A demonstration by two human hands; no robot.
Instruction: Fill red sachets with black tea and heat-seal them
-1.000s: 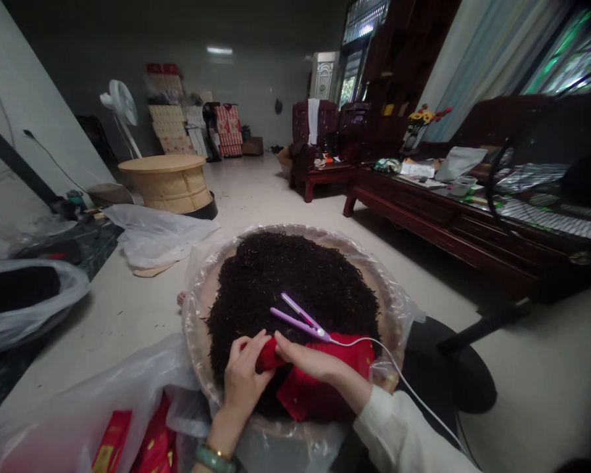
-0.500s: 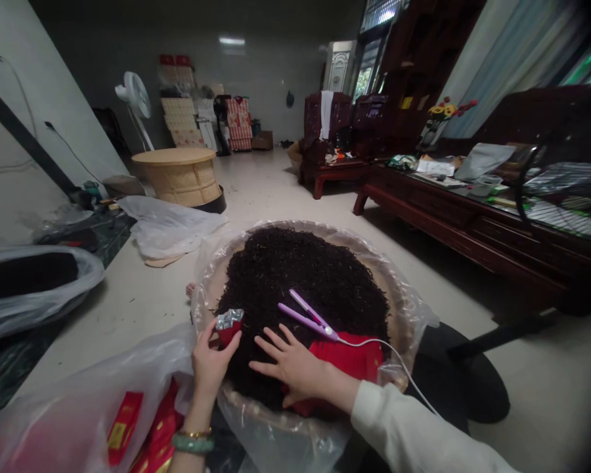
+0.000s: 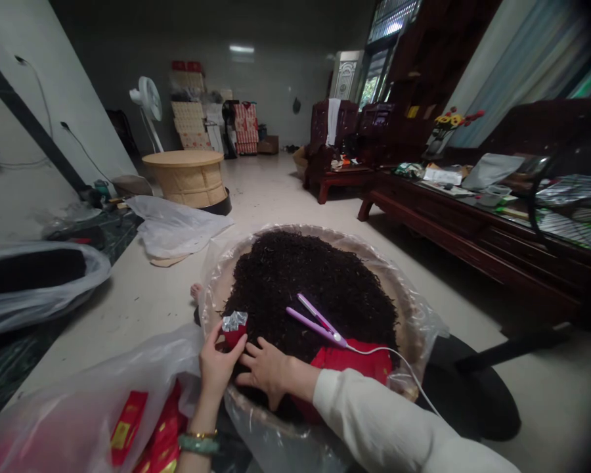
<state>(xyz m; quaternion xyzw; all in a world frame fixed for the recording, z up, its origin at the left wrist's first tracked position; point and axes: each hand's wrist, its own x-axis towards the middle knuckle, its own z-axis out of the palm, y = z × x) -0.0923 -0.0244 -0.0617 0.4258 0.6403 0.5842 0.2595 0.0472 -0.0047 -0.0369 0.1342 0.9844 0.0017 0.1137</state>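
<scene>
From my head view, my left hand [image 3: 217, 364] is closed in a pinch, thumb and fingers around a small red packet [image 3: 235, 335]. I have the packet above the near-left part of the round basket [image 3: 220, 289], its silvery end uppermost; its long axis looks roughly upright, though I can't judge the tilt exactly. My right hand [image 3: 270, 371] is open just beside it, fingers spread and reaching down at the dark loose leaves [image 3: 305, 269], with no object visible in its grasp. The plastic-lined rim runs close beside my left hand, with floor [image 3: 150, 305] outside it. Toward the far side I have a broad stretch of leaves; rightward, the purple clamp tool [image 3: 331, 333] lies with its arms apart, pointing away and left, near red material [image 3: 362, 360].
</scene>
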